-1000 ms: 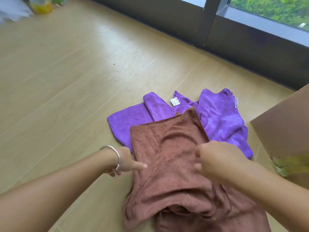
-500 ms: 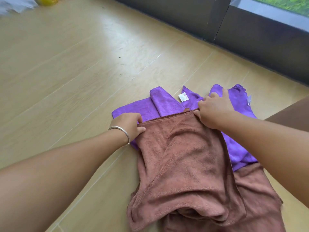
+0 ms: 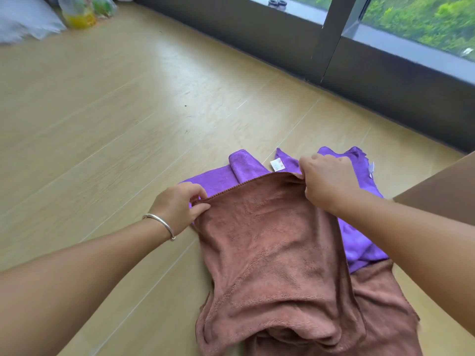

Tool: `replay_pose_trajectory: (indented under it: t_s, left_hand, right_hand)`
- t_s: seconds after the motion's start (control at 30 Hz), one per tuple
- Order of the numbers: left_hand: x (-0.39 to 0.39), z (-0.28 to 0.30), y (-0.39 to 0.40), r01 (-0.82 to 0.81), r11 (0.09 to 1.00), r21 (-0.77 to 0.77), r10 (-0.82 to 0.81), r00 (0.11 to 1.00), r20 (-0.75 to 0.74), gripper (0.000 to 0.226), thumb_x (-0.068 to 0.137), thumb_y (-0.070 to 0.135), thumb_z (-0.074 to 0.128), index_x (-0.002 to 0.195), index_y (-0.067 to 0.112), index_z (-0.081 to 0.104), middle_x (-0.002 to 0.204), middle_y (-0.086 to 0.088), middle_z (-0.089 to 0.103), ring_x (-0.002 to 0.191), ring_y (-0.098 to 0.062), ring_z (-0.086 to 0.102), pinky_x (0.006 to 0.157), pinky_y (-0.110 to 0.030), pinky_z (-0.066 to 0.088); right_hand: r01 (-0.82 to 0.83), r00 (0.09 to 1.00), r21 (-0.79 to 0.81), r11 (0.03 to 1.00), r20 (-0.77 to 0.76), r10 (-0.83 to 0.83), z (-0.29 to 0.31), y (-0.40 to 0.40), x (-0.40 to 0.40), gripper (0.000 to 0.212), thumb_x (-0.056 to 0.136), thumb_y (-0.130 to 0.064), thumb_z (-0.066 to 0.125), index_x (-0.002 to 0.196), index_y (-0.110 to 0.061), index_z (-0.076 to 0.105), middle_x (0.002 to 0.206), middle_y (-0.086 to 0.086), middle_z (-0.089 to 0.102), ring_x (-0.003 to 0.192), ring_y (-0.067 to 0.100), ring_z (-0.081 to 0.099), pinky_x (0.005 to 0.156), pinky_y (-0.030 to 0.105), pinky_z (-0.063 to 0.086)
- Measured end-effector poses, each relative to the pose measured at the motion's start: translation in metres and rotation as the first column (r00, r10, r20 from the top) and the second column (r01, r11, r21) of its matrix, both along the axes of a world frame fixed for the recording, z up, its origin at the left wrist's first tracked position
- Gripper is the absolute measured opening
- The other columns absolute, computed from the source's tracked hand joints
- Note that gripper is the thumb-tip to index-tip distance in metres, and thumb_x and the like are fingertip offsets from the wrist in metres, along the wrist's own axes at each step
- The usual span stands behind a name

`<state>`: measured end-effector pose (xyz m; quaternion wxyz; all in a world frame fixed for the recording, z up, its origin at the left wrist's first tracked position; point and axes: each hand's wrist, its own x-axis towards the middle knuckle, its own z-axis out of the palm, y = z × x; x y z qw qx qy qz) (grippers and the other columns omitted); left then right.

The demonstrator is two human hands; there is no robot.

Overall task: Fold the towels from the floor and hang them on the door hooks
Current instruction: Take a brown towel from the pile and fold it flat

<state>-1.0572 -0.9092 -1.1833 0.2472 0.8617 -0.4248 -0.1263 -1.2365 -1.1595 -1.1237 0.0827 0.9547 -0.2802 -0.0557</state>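
The brown towel (image 3: 277, 265) lies bunched on the floor (image 3: 115, 129). The left hand (image 3: 177, 206) and right hand (image 3: 326, 181) pinch its far corners. Pull them even and flat. The purple towel (image 3: 246, 170) waits underneath.

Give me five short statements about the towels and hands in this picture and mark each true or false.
1. The left hand pinches the far edge of the brown terry towel. True.
2. The right hand lies flat on the wooden floor. False: it grips the brown towel's far corner.
3. The brown towel lies partly over the purple microfibre towel. True.
4. The purple towel hangs on a door hook. False: it lies crumpled on the floor.
5. A silver bangle sits on the right wrist. False: it is on the left wrist.
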Motion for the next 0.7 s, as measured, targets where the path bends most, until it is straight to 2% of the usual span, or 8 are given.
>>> replay_pose_trajectory:
  t_s: [0.1, 0.17, 0.3, 0.4, 0.53, 0.6, 0.7]
  left_hand:
    - [0.003, 0.027, -0.007, -0.019, 1.0, -0.022, 0.019, 1.0, 0.012, 0.012, 0.081, 0.029, 0.074, 0.081, 0.022, 0.065, 0.06, 0.005, 0.054, 0.059, -0.017, 0.05, 0.057, -0.029, 0.037]
    - [0.008, 0.051, -0.009, -0.029, 0.999, -0.021, 0.029, 1.0, 0.009, 0.014, 0.082, 0.033, 0.073, 0.076, 0.027, 0.061, 0.051, 0.007, 0.044, 0.053, -0.01, 0.045, 0.052, -0.025, 0.032]
    - [0.024, 0.109, -0.008, -0.075, 0.997, -0.021, 0.076, 0.996, 0.047, 0.018, 0.075, 0.039, 0.078, 0.069, 0.034, 0.062, 0.052, 0.01, 0.042, 0.054, -0.002, 0.043, 0.052, -0.024, 0.028]
    - [0.034, 0.152, 0.005, -0.153, 0.988, 0.002, 0.153, 0.986, 0.069, 0.016, 0.074, 0.039, 0.078, 0.069, 0.033, 0.064, 0.059, 0.011, 0.045, 0.059, -0.008, 0.045, 0.056, -0.028, 0.03]
    - [0.03, 0.201, 0.047, -0.221, 0.965, 0.143, 0.213, 0.975, 0.068, 0.01, 0.08, 0.033, 0.075, 0.074, 0.03, 0.067, 0.069, 0.006, 0.045, 0.067, -0.02, 0.048, 0.06, -0.031, 0.032]
    - [0.021, 0.229, 0.071, -0.249, 0.95, 0.188, 0.24, 0.968, 0.069, 0.004, 0.082, 0.029, 0.074, 0.082, 0.025, 0.072, 0.072, 0.005, 0.041, 0.069, -0.021, 0.046, 0.06, -0.031, 0.03]
    - [0.016, 0.28, 0.105, -0.329, 0.921, 0.211, 0.323, 0.944, 0.063, 0.006, 0.082, 0.026, 0.074, 0.086, 0.022, 0.075, 0.074, 0.005, 0.041, 0.074, -0.024, 0.049, 0.064, -0.031, 0.033]
  right_hand:
    - [0.024, 0.998, -0.073, 0.997, -0.053, -0.027, 0.032, -0.003, -0.002, 0.023, 0.079, -0.007, 0.053, 0.092, -0.026, 0.051, 0.091, -0.002, 0.053, 0.089, 0.024, 0.051, 0.072, 0.034, 0.027]
    - [0.044, 0.996, -0.089, 0.995, -0.073, -0.05, 0.059, -0.006, -0.001, 0.022, 0.079, -0.007, 0.053, 0.089, -0.027, 0.056, 0.092, -0.003, 0.053, 0.095, 0.023, 0.052, 0.075, 0.034, 0.027]
    - [0.038, 0.996, -0.107, 0.994, -0.081, -0.047, 0.119, -0.012, 0.0, 0.023, 0.076, -0.006, 0.055, 0.085, -0.026, 0.061, 0.088, -0.007, 0.052, 0.094, 0.021, 0.05, 0.08, 0.035, 0.03]
    - [-0.011, 0.997, -0.068, 0.998, -0.082, 0.005, 0.163, -0.009, -0.001, 0.024, 0.079, -0.007, 0.054, 0.093, -0.026, 0.062, 0.094, -0.003, 0.048, 0.1, 0.021, 0.047, 0.089, 0.04, 0.035]
    - [-0.089, 0.987, -0.038, 0.995, -0.138, 0.083, 0.222, 0.012, -0.004, 0.025, 0.081, -0.006, 0.048, 0.097, -0.02, 0.062, 0.092, 0.0, 0.039, 0.098, 0.023, 0.041, 0.091, 0.045, 0.037]
    - [-0.137, 0.978, -0.019, 0.99, -0.163, 0.132, 0.256, 0.024, -0.003, 0.028, 0.082, -0.006, 0.045, 0.097, -0.022, 0.064, 0.098, 0.0, 0.045, 0.102, 0.024, 0.04, 0.1, 0.052, 0.031]
    - [-0.188, 0.966, 0.031, 0.982, -0.174, 0.19, 0.313, 0.043, 0.006, 0.032, 0.083, -0.005, 0.046, 0.095, -0.025, 0.068, 0.105, -0.004, 0.053, 0.114, 0.022, 0.039, 0.11, 0.062, 0.015]
